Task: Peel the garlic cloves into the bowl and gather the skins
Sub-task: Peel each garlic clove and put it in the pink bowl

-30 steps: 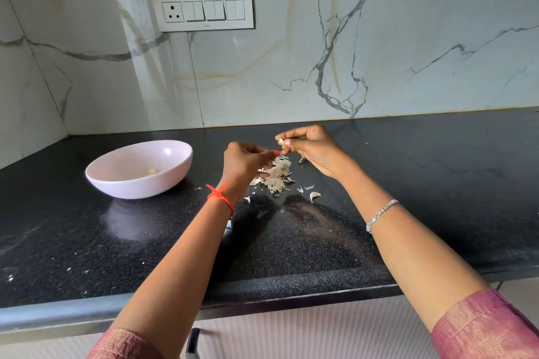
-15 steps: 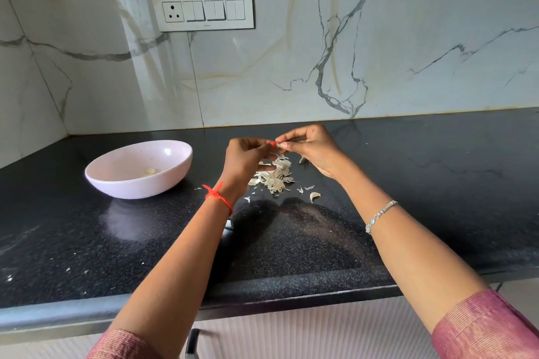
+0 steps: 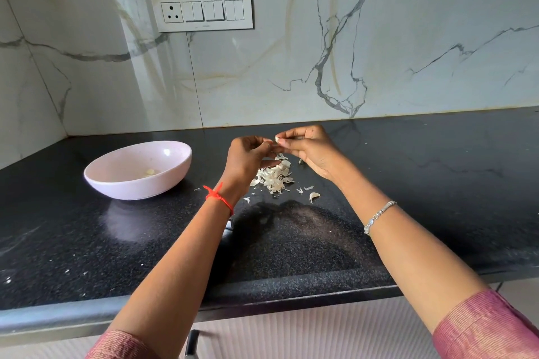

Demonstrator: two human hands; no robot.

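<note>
Reflecting the bowl (image 3: 131, 187), black speckled counter (image 3: 437, 183), veined marble wall (image 3: 408, 23), switch panel (image 3: 204, 10)

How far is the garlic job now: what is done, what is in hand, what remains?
Done: a peeled clove lies in the pink bowl, and a pile of skins sits on the counter. In hand: the right hand pinches a clove; the left hand curls its fingers close against it. Left: what looks like another clove beside the pile, and loose flakes to gather.
</note>
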